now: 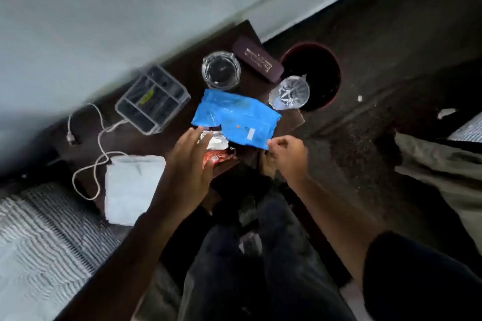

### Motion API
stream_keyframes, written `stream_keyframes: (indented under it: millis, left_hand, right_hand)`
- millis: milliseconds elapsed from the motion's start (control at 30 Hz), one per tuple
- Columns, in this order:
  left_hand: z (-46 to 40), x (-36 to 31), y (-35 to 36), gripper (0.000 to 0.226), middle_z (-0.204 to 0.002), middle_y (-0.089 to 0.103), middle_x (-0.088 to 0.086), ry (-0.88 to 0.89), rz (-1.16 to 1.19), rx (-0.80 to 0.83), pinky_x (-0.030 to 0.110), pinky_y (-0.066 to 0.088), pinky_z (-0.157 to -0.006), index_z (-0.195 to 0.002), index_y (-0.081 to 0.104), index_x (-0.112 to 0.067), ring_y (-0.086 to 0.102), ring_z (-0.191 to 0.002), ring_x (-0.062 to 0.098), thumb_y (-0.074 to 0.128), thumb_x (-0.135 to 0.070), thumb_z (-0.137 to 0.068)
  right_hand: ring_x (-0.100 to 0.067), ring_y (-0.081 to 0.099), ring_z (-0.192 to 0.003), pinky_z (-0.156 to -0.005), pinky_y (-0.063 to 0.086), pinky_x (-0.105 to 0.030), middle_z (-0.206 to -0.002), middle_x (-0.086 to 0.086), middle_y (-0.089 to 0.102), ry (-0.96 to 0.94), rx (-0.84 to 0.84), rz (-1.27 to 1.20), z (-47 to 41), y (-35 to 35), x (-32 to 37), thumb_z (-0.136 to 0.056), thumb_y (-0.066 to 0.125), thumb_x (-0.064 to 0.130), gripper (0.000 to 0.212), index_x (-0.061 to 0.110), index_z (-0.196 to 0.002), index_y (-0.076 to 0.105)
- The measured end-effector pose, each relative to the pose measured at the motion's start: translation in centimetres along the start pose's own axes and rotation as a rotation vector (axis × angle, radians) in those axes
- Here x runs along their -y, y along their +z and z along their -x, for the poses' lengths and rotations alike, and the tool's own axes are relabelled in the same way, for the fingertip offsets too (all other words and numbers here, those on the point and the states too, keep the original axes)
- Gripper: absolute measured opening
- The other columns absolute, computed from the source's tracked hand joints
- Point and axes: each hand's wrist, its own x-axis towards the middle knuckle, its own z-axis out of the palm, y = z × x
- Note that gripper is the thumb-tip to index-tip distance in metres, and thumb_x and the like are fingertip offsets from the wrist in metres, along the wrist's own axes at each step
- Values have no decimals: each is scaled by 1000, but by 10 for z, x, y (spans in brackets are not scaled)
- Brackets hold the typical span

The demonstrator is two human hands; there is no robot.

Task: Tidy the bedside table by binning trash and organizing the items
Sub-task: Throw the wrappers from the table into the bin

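1. Only the head view to go on. The right hand (287,155) has the near right corner of the blue wrapper (238,118) pinched between thumb and fingers. The wrapper sits mid counter (86,122), partly lifted as far as I can tell.
2. The left hand (189,164) is spread, fingers straight, holding nothing, hovering over the silver foil wrapper (216,141) and the red wrapper (217,160) at the near edge, both partly tucked under the blue one.
3. Handling guess: the blue one looks like thin crinkly plastic, super light and floppy, so a corner pinch is plenty. It'll flap and could drag the foil along. The foil and red bits look just as light and a bit slippery, probably better scooped up together.
4. The bin (311,78) is on the floor just right of the counter, mouth open, so it's a short trip.
5. Stuff in the way: an upturned glass (290,94) stands at the right edge, right between wrapper and bin. Fragile and easy to knock. The glass ashtray (221,70) is just beyond the wrapper, with a dark case (257,62) beside it.
6. Further left: a clear organizer (152,99), a white cable (96,148) and a folded white cloth (131,187). Well away from the action.
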Motion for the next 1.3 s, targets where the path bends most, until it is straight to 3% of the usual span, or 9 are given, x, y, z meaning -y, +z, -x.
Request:
stream_keyframes:
  millis: [67,167,300,500,767,967,1067,1167,1300]
  left_hand:
    - [-12,8,4,54,-152,47,26,-20,-23,12,54,34,-118,-141,52,6,39,-145,42,67,0,-89]
    - [-32,20,5,58,-154,43,28,-20,-64,44,53,32,-120,-143,49,8,35,-148,43,66,-1,-88]
    - [-40,27,1,59,-159,38,22,-99,-32,11,47,26,-124,-149,44,2,31,-151,36,61,-4,-94]
    - [-44,25,4,58,-164,32,13,-136,11,9,36,19,-123,-154,38,-4,21,-156,26,56,-8,-98]
    - [-43,18,19,62,-168,25,5,-197,113,42,36,24,-122,-157,33,-8,5,-154,7,55,-6,-98]
    - [-51,4,29,67,-168,22,7,-119,94,104,39,16,-127,-158,26,-4,7,-156,14,53,-2,-97]
    - [-61,-5,34,61,-167,23,1,-48,94,115,26,11,-125,-158,30,-6,10,-155,10,50,-6,-100]
    - [-78,-18,32,61,-166,24,-5,-24,127,82,21,15,-123,-157,32,-10,10,-155,4,53,-5,-100]
    - [-103,-25,27,61,-166,27,-1,1,103,40,5,8,-117,-157,35,-10,16,-155,8,54,-5,-99]
  right_hand:
    - [-29,74,-90,-86,57,-39,-88,-10,78,-16,-100,-33,-9,8,-1,-85,78,31,24,7,-88,75]
    - [-26,69,-97,-88,53,-34,-104,-14,71,-26,-75,-90,-16,21,7,-82,83,34,42,4,-107,70]
    - [-28,60,-116,-104,49,-42,-127,-13,56,3,-89,-126,-26,31,11,-78,86,40,69,3,-129,59]
    - [-31,50,-133,-109,45,-47,-144,-12,46,115,-143,-121,-29,42,23,-67,87,54,106,10,-149,36]
    - [-33,52,-131,-110,45,-47,-145,-14,46,230,-180,-230,-37,42,14,-67,94,23,98,14,-147,38]
    - [-31,72,-104,-99,55,-52,-111,-11,75,330,-150,-441,-20,22,-19,-72,86,5,42,11,-109,67]
    - [-15,74,-81,-81,64,-34,-98,-11,75,267,-112,-528,-1,-6,-36,-74,79,-9,34,4,-104,70]
    - [7,65,-58,-57,53,-10,-81,-1,75,181,-129,-555,21,-51,-45,-73,81,-11,29,6,-94,72]
    - [1,68,-63,-60,55,-13,-72,9,77,26,-149,-574,58,-124,-45,-70,87,0,28,22,-84,77]
